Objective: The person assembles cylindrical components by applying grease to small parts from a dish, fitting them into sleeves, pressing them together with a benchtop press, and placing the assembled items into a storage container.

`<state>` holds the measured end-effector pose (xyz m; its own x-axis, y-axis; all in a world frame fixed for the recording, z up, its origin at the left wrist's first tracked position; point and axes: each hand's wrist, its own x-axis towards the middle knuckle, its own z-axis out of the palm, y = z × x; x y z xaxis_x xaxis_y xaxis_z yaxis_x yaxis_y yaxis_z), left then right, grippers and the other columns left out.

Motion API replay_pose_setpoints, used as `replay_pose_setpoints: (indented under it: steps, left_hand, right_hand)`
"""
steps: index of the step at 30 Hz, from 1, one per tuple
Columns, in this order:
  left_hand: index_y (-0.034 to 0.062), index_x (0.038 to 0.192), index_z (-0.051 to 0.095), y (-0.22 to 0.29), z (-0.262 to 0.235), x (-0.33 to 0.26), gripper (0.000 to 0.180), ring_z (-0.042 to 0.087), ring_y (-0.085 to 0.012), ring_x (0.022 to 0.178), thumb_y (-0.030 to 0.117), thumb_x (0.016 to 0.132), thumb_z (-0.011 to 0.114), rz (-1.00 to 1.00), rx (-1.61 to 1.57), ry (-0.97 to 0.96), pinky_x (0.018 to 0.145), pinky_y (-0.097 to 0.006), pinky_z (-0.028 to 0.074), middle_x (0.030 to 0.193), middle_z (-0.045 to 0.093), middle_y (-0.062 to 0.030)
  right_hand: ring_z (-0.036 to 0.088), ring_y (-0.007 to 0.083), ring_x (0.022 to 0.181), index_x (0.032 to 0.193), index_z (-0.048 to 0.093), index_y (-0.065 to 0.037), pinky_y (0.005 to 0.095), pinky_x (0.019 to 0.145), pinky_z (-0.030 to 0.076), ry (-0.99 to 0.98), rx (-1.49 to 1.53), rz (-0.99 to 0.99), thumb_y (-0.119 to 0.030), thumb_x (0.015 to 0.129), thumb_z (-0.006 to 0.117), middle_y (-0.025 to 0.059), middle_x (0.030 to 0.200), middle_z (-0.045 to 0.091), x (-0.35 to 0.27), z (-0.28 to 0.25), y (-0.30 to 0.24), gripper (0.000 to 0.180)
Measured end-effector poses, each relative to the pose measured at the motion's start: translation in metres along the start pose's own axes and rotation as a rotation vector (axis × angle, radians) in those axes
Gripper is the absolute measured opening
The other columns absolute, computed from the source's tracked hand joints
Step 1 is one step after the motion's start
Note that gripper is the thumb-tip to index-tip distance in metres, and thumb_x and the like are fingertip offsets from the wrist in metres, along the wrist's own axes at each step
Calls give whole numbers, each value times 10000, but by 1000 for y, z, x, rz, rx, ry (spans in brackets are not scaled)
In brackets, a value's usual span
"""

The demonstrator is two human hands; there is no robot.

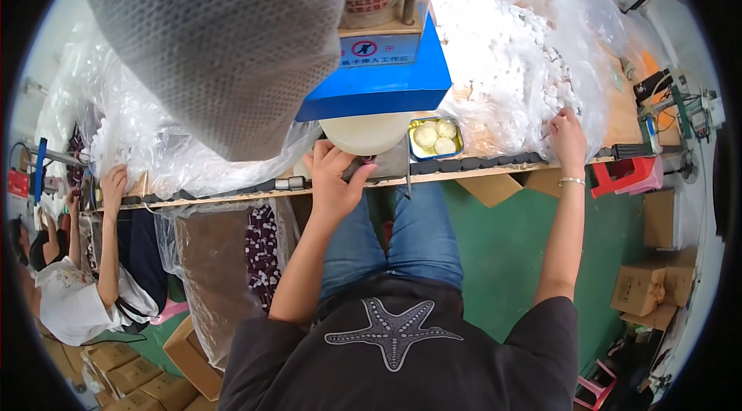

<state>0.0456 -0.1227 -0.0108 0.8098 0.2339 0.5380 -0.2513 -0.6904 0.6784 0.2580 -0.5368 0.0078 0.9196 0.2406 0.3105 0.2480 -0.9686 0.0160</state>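
Left hand (pixel 334 179) best kept nearside of blue boxy machine head (pixel 379 94); finger closure, right hand (pixel 569 139) included, cannot be told.

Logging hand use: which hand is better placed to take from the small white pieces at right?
The right hand, likely: its fingers are at the heap of small white pieces, while the left hand is below the blue, boxy machine housing.

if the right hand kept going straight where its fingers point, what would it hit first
Most likely the pile of small white pieces on the bench, just beyond the right hand; depth is unclear, so the fingers may already touch some.
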Motion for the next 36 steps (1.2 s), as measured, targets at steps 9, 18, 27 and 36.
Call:
replay_pose_setpoints:
  steps: [9, 18, 27, 36]
  left_hand:
    - [116, 934, 698, 4, 20, -21, 225, 527, -209, 873, 158, 729, 779, -73, 136, 249, 826, -374, 286, 871, 669, 25]
    - [113, 915, 699, -1, 19, -16, 228, 521, -201, 878, 171, 715, 792, -43, 102, 185, 826, -368, 285, 871, 668, 26]
    - [125, 906, 704, 1, 14, -13, 209, 521, -184, 881, 160, 716, 785, -90, 31, 162, 829, -360, 289, 841, 670, 45]
    - [114, 894, 701, 0, 8, -10, 201, 529, -161, 854, 156, 714, 780, -77, 1, 123, 853, -358, 280, 808, 665, 52]
  right_hand:
    - [532, 277, 1025, 871, 658, -35, 383, 828, 476, 195, 810, -332, -16, 782, 687, 132, 1177, 563, -42, -32, -168, 95]
    - [459, 330, 1032, 858, 639, -32, 396, 887, 397, 118, 588, -412, -33, 796, 648, 85, 1075, 541, -32, -23, -197, 63]
    - [612, 69, 892, 990, 597, 12, 198, 757, 510, -273, 1812, -158, 8, 944, 568, 75, 1047, 639, -60, -35, -251, 55]
    - [629, 98, 939, 1188, 512, 55, 213, 774, 526, -307, 1982, -128, 32, 908, 620, 90, 1046, 640, -56, -23, -283, 301]
